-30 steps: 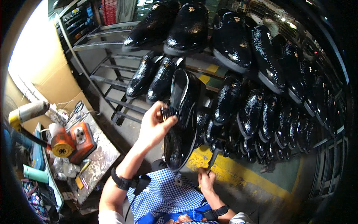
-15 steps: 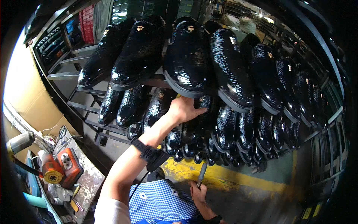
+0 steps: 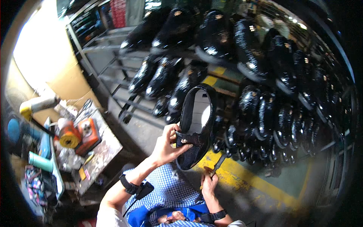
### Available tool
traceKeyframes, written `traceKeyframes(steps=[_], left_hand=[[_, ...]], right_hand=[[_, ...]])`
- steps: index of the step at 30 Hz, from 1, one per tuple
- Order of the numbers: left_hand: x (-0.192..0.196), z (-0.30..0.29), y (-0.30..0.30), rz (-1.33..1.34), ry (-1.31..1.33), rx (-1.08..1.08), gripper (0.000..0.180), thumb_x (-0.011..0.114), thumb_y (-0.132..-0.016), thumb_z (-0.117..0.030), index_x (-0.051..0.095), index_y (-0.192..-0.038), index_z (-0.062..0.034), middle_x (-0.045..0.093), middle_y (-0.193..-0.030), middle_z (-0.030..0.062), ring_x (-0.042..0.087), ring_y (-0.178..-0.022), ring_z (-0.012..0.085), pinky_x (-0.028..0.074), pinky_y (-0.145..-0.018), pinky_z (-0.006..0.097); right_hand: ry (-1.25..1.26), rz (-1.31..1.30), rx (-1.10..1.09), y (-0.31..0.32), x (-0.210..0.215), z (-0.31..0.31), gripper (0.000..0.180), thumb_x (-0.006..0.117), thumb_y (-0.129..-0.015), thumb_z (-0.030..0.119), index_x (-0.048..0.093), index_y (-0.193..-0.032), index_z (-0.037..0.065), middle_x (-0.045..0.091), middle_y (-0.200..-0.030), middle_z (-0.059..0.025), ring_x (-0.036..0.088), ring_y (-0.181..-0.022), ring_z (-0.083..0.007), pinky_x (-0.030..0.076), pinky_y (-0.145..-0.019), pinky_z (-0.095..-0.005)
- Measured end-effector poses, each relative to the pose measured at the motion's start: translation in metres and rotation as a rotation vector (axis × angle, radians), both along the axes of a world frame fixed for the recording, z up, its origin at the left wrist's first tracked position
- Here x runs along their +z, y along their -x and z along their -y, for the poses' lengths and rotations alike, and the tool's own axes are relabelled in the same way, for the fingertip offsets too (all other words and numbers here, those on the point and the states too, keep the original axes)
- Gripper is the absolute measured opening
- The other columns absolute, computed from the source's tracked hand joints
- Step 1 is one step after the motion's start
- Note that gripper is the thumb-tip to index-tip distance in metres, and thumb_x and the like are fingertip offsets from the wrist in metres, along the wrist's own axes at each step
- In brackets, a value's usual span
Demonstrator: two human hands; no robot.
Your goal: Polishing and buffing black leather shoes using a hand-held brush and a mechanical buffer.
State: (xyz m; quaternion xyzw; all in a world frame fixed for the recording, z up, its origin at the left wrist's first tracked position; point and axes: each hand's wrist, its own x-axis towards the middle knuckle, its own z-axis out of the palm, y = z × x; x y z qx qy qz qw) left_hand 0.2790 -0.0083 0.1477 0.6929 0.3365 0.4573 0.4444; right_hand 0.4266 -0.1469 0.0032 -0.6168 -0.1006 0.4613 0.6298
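A glossy black shoe [image 3: 200, 142] hangs in front of the rack, toe pointing down toward me, its opening showing a pale insole. My left hand [image 3: 166, 145] grips it at the upper, thumb across the front beside a small gold ornament. Lower and to the right, my right hand [image 3: 210, 184] is closed round a slim tool [image 3: 219, 163] with a dark grey shaft; its working end cannot be made out. The tool is apart from the shoe. Behind them, a metal rack [image 3: 130, 68] carries rows of similar black shoes [image 3: 174, 32].
To the left stands a stained workbench [image 3: 109, 145] with an orange machine [image 3: 89, 136] and small tools. A grey-and-yellow heat gun-like device [image 3: 41, 106] sits beside it, before a cardboard sheet [image 3: 75, 77]. A yellow stripe [image 3: 261, 185] crosses the floor under the rack.
My left hand has drawn a shoe out of the second row and brought it down toward me. My right hand still holds the tool. The whole view has shifted.
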Motion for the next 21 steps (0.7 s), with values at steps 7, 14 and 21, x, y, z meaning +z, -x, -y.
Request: traceKeyframes(steps=[7, 14, 21], left_hand=[[-0.018, 0.045, 0.072, -0.068, -0.367, 0.187, 0.045, 0.075, -0.061, 0.002, 0.04, -0.088, -0.0018, 0.039, -0.128, 0.0267, 0.041, -0.118, 0.0328, 0.041, -0.09, 0.037], [-0.024, 0.064, 0.111, 0.042, -0.525, 0.231, 0.045, 0.074, -0.061, 0.001, 0.038, -0.087, -0.0019, 0.037, -0.126, 0.033, 0.038, -0.119, 0.0431, 0.038, -0.092, 0.041], [-0.056, 0.071, 0.134, 0.094, -0.488, 0.311, 0.037, 0.069, -0.056, 0.004, 0.044, -0.083, -0.0029, 0.036, -0.129, 0.0314, 0.041, -0.117, 0.0431, 0.04, -0.092, 0.037]], right_hand=[[-0.157, 0.031, 0.199, 0.051, 0.02, -0.003, 0.013, 0.056, -0.085, 0.008, 0.059, -0.097, 0.003, 0.043, -0.055, 0.0039, 0.037, -0.041, -0.0041, 0.026, -0.036, -0.0179], [-0.347, 0.073, 0.273, 0.082, 0.03, -0.004, 0.035, 0.056, -0.08, 0.003, 0.052, -0.115, 0.004, 0.042, -0.053, 0.005, 0.032, -0.038, -0.0016, 0.022, -0.034, -0.017], [-0.21, 0.148, 0.315, 0.1, 0.053, -0.012, 0.031, 0.057, -0.082, 0.009, 0.053, -0.11, -0.004, 0.06, -0.069, -0.0024, 0.033, -0.036, -0.0014, 0.023, -0.032, -0.0171]])
